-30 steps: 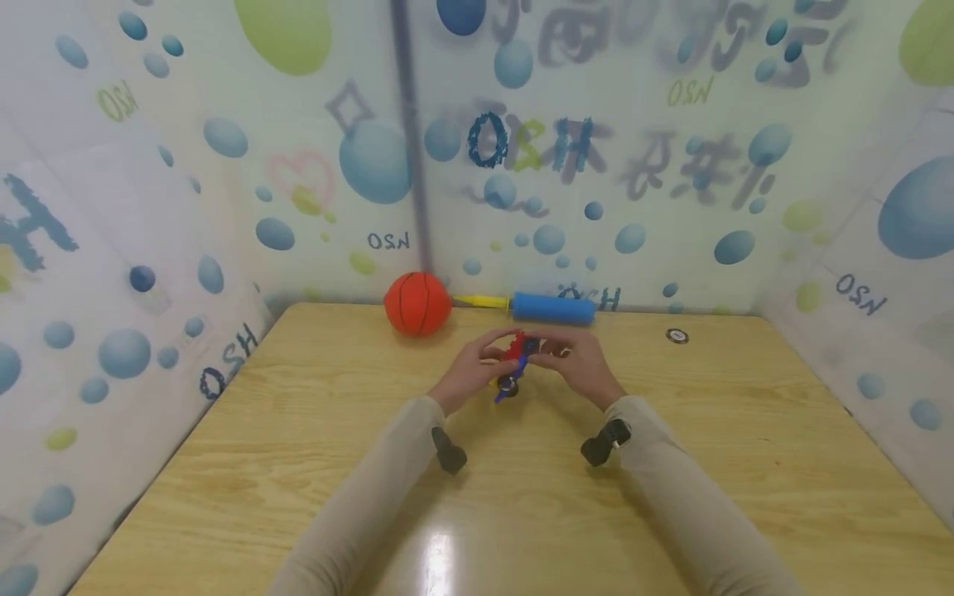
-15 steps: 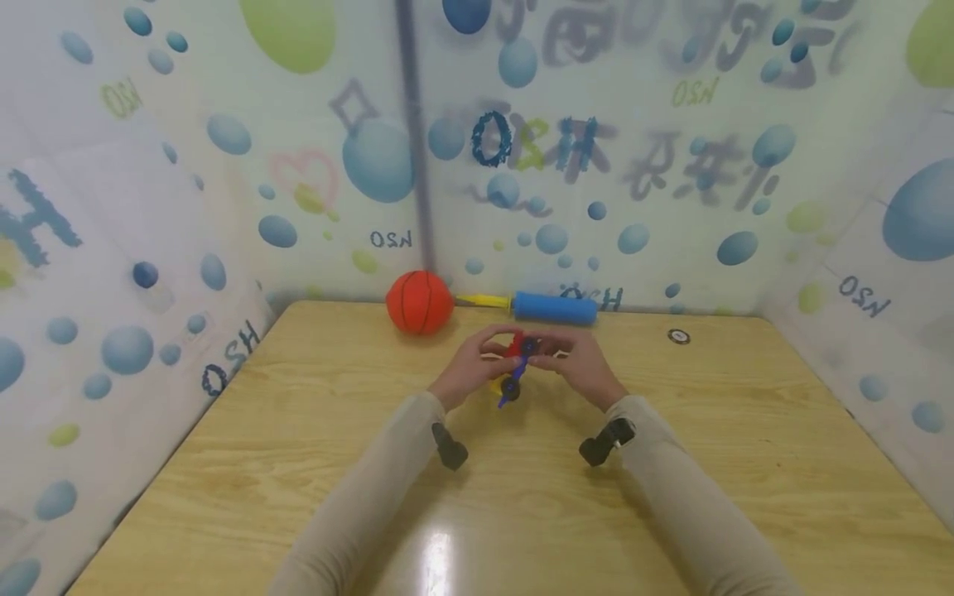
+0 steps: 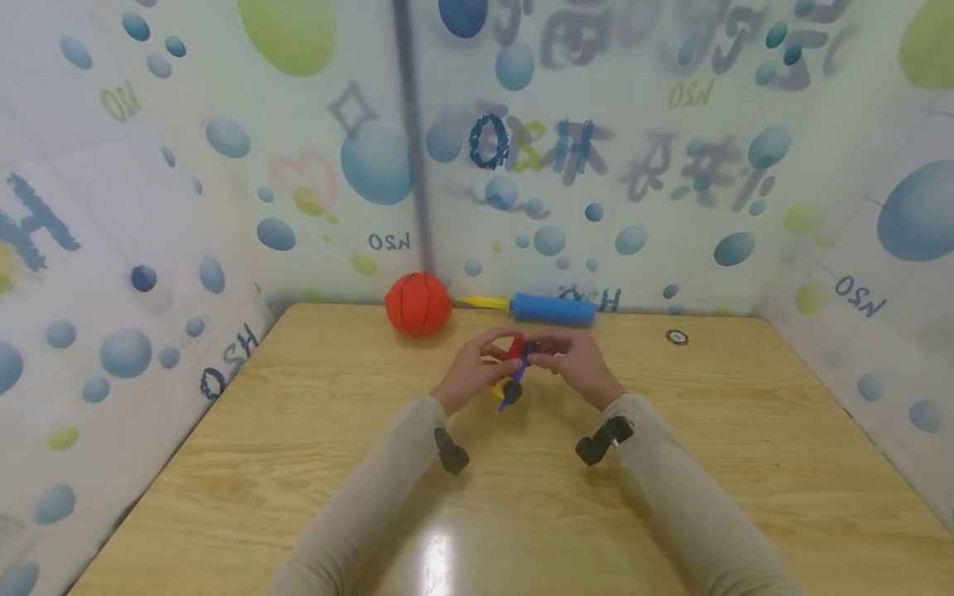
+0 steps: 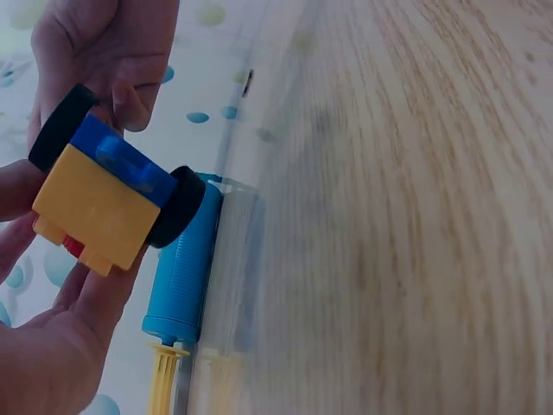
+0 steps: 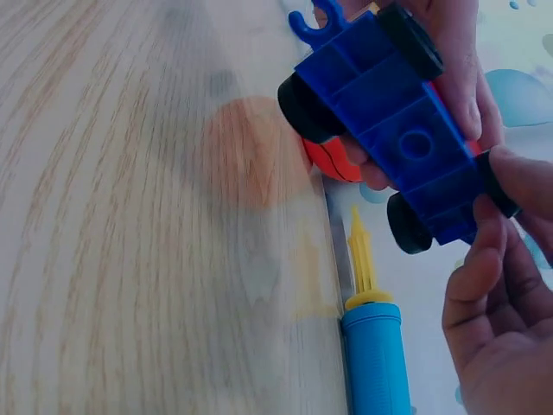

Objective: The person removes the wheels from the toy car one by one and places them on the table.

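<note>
A small toy block car (image 3: 519, 373) is held above the table between both hands. It has a blue wheeled base (image 5: 380, 108), seen from underneath in the right wrist view, with black wheels and a hook at one end. A yellow block (image 4: 95, 207) and a red part sit on the base. My left hand (image 3: 469, 371) grips the car's body by the red and yellow side. At the end opposite the hook, my right hand (image 3: 581, 366) pinches a wheel between thumb and finger. Fingers partly cover the red part.
Behind the hands, a red ball (image 3: 418, 305) with black lines lies near the wall. A blue hand pump (image 3: 554, 309) with a yellow nozzle lies beside it. To the right, a small round black-and-white disc (image 3: 676, 337) rests on the wooden table (image 3: 373, 497).
The car has tilted a little and its lower end has shifted slightly toward me. Both hands keep their hold and stay almost in place.
</note>
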Action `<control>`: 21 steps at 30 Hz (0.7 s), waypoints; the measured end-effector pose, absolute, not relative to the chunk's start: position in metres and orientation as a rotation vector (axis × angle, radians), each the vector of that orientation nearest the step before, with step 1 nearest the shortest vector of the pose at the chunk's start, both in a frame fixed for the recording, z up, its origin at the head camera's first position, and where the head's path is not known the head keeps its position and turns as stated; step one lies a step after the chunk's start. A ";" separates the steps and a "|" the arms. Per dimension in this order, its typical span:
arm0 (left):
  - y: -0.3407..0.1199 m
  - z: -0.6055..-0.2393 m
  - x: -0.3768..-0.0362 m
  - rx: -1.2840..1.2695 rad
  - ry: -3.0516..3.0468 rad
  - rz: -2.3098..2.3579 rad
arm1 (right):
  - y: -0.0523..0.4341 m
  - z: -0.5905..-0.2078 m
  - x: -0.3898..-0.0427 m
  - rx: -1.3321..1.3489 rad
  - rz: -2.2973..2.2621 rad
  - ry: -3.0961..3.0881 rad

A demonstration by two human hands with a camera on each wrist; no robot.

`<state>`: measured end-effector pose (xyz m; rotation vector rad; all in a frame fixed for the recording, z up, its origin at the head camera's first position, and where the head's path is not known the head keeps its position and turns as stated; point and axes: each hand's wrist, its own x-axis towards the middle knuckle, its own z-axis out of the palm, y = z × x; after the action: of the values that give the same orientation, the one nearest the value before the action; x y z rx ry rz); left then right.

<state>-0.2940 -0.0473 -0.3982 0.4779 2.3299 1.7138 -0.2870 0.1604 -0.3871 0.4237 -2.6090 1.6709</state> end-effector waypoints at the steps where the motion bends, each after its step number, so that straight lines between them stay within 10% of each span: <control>1: -0.047 -0.399 -0.294 0.478 2.336 1.715 | 0.160 -0.387 -0.287 0.417 1.674 -2.612; 21: -0.039 -0.402 -0.292 0.389 2.527 1.636 | 0.145 -0.394 -0.288 0.357 1.922 -2.492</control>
<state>-0.2920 -0.0391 -0.4025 0.3891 2.5270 1.6362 -0.2883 0.1452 -0.3937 0.3575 -2.4916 1.9224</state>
